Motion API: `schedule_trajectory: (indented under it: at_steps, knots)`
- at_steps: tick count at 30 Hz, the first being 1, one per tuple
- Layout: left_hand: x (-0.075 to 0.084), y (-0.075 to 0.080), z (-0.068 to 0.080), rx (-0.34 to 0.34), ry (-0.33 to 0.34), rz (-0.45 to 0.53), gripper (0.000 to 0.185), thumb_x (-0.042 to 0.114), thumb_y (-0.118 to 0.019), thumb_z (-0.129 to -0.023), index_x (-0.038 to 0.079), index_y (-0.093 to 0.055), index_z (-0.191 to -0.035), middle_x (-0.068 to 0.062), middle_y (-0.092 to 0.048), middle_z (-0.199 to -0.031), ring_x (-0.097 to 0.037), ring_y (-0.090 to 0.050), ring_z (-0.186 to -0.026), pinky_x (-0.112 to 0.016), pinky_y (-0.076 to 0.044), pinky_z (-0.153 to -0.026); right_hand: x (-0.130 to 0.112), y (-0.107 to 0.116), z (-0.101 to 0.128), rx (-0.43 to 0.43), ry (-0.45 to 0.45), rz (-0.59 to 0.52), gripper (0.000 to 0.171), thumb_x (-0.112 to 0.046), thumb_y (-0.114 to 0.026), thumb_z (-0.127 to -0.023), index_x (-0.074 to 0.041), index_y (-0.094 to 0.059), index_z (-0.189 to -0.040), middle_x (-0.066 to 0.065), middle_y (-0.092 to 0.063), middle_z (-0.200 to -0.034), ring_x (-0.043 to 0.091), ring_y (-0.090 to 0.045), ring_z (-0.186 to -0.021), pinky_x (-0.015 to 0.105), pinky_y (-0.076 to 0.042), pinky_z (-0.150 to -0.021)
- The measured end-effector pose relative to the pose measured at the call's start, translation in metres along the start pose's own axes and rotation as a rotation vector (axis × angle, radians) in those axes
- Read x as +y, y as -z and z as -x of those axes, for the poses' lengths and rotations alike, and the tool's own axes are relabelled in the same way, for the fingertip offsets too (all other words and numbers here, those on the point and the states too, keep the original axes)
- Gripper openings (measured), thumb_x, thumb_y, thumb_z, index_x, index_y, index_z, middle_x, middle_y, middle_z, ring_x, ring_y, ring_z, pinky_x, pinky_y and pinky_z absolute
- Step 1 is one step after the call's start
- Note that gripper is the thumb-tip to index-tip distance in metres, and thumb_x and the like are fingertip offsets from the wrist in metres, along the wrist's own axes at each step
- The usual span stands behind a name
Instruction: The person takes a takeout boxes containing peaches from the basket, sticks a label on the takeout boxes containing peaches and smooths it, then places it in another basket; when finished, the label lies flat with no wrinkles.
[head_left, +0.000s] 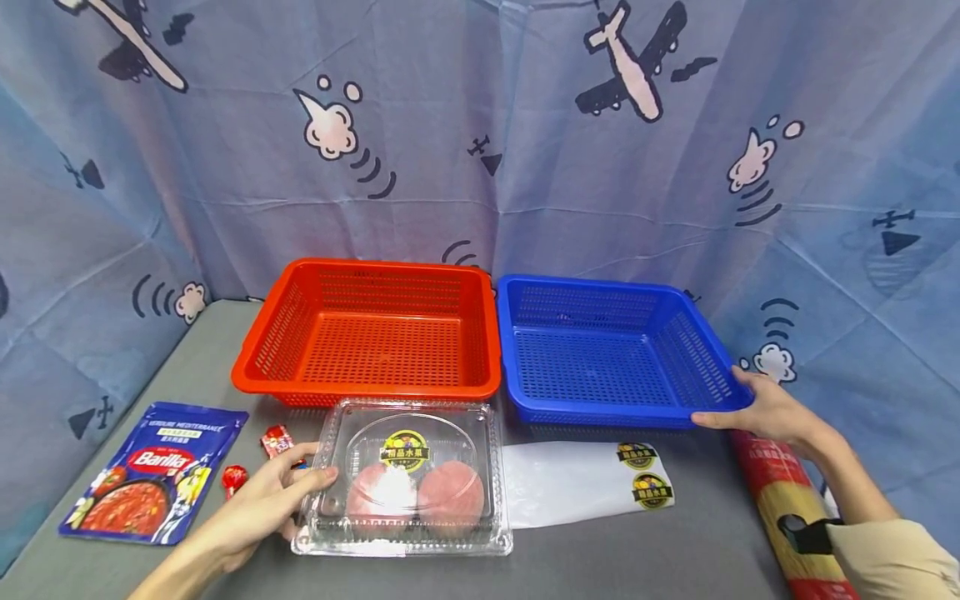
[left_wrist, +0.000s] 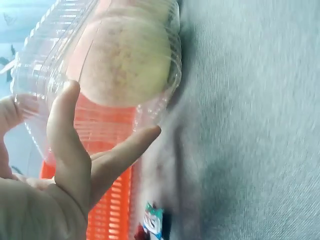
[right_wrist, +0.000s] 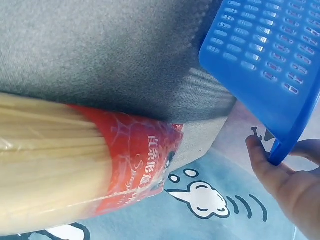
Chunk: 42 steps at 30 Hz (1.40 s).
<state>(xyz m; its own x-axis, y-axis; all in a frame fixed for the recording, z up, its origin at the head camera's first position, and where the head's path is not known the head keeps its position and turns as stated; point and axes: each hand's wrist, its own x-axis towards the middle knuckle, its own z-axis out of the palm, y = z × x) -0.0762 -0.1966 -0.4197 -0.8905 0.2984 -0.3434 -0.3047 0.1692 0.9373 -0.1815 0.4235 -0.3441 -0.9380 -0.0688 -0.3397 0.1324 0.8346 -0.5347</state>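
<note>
A clear plastic fruit box [head_left: 416, 533] with round pink fruits [head_left: 452, 493] inside, which look like peaches, stands in front of the red basket. My left hand [head_left: 258, 504] grips the box by its left edge; the left wrist view shows the fingers [left_wrist: 65, 150] at its ribbed clear side. Over at the right, my right hand [head_left: 776, 408] holds the near right corner of the blue basket [head_left: 600, 415], thumb and fingers around the rim. Nothing lies in this basket. In the right wrist view its perforated wall slopes above the table.
The red basket [head_left: 367, 387] stands beside the blue one. A blue Barilla pouch [head_left: 153, 475], a red-wrapped candy [head_left: 276, 440] and a red lollipop [head_left: 234, 477] lie at left. A white sheet with stickers [head_left: 570, 483] extends right of the box. A spaghetti pack [head_left: 787, 517] lies below my right arm.
</note>
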Motion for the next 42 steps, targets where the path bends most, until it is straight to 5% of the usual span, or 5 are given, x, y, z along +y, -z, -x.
schedule_trajectory:
  at_steps: [8, 14, 17, 29, 42]
  knots:
    - [0.018, -0.014, 0.014, -0.072, -0.046, 0.014, 0.061, 0.024, -0.059, -0.104, 0.001, -0.029, -0.152, -0.003, -0.077, -0.102, -0.01, -0.069, -0.07, -0.024, -0.054, -0.049, 0.002, 0.0, 0.0, -0.007, -0.007, -0.011, 0.122, -0.041, -0.076, -0.092, 0.019, 0.011, -0.153, 0.054, -0.009, -0.152, 0.065, -0.024, -0.14, 0.075, -0.028, -0.111]
    - [0.052, -0.03, 0.011, -0.112, -0.122, 0.084, 0.059, 0.023, -0.057, -0.104, 0.002, -0.03, -0.152, -0.008, -0.075, -0.123, -0.02, -0.078, -0.092, -0.032, -0.059, -0.054, 0.003, 0.0, 0.0, 0.006, -0.012, -0.007, 0.122, -0.041, -0.077, -0.091, 0.018, 0.009, -0.153, 0.053, -0.009, -0.152, 0.064, -0.025, -0.14, 0.075, -0.028, -0.112]
    - [0.074, -0.04, 0.002, -0.085, -0.133, 0.107, 0.059, 0.024, -0.058, -0.104, 0.003, -0.031, -0.152, -0.004, -0.076, -0.118, -0.018, -0.077, -0.085, -0.029, -0.059, -0.055, 0.004, 0.0, 0.001, 0.008, -0.015, -0.004, 0.122, -0.042, -0.077, -0.09, 0.018, 0.009, -0.154, 0.053, -0.011, -0.152, 0.063, -0.026, -0.14, 0.074, -0.028, -0.112]
    - [0.137, -0.075, -0.083, 0.086, -0.187, 0.121, 0.055, 0.026, -0.066, -0.098, 0.007, -0.044, -0.145, -0.008, -0.076, -0.097, -0.013, -0.069, -0.062, -0.027, -0.057, -0.051, 0.005, -0.001, 0.0, 0.003, -0.066, -0.011, 0.126, -0.046, -0.078, -0.088, 0.016, 0.01, -0.154, 0.052, -0.005, -0.154, 0.064, -0.021, -0.141, 0.076, -0.026, -0.112]
    - [0.164, -0.138, -0.167, 0.144, -0.197, 0.181, 0.054, 0.024, -0.069, -0.094, 0.003, -0.045, -0.138, -0.017, -0.075, -0.094, -0.017, -0.07, -0.062, -0.028, -0.058, -0.048, 0.001, 0.0, 0.001, 0.004, -0.041, 0.021, 0.126, -0.046, -0.08, -0.087, 0.019, 0.006, -0.153, 0.053, -0.01, -0.152, 0.063, -0.028, -0.139, 0.073, -0.028, -0.113]
